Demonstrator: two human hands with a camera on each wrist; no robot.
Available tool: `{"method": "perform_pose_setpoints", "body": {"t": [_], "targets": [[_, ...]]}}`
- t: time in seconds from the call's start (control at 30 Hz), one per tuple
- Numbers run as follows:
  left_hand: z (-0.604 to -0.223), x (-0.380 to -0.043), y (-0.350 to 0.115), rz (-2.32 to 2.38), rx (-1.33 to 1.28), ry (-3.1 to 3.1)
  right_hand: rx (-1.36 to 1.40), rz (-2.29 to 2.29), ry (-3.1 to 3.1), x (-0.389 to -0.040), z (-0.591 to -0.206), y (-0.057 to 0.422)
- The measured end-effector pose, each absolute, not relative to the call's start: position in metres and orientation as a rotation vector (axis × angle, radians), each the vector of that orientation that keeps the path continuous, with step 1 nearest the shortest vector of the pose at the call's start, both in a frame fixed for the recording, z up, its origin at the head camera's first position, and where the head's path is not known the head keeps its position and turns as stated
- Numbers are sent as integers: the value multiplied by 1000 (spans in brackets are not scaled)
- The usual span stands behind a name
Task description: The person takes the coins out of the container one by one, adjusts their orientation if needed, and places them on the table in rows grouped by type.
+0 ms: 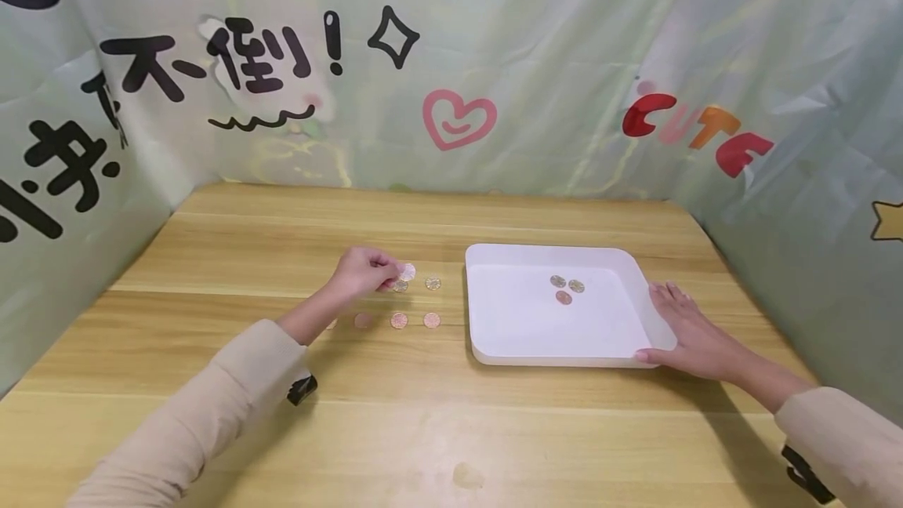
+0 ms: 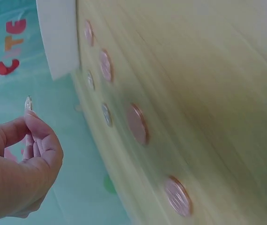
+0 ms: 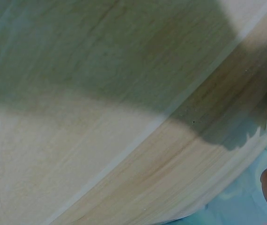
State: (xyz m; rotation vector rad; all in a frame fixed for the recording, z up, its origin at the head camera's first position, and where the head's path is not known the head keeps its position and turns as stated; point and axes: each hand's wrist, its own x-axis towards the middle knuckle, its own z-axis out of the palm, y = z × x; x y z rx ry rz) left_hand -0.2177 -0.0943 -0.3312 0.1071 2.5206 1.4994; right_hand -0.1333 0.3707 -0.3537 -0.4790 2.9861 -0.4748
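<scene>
Between thumb and forefinger, my left hand pinches a silver-coloured coin, raised above the table; the left wrist view shows the coin on edge at the fingertips. Below it lie two silver-coloured coins, one near the hand and one farther right. A row of several copper-coloured coins lies nearer the front, its left end partly hidden by my wrist. My right hand rests with extended fingers against the right end of a white tray, thumb at its front corner. Inside are two silver-coloured coins and one copper-coloured coin.
The wooden table has a pale round mark near its front. A printed cloth hangs along the back and both sides. Mostly bare tabletop and shadow fill the right wrist view.
</scene>
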Motion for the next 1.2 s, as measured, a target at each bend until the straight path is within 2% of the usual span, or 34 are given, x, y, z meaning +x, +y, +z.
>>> {"method": "perform_pose_setpoints", "body": {"t": [0.57, 1.2], "targets": [[-358, -233, -136, 1311, -29, 2619, -465, -476, 2993, -132, -354, 371], [-357, -238, -132, 1109, -160, 2662, -460, -501, 2983, -133, -354, 372]]}}
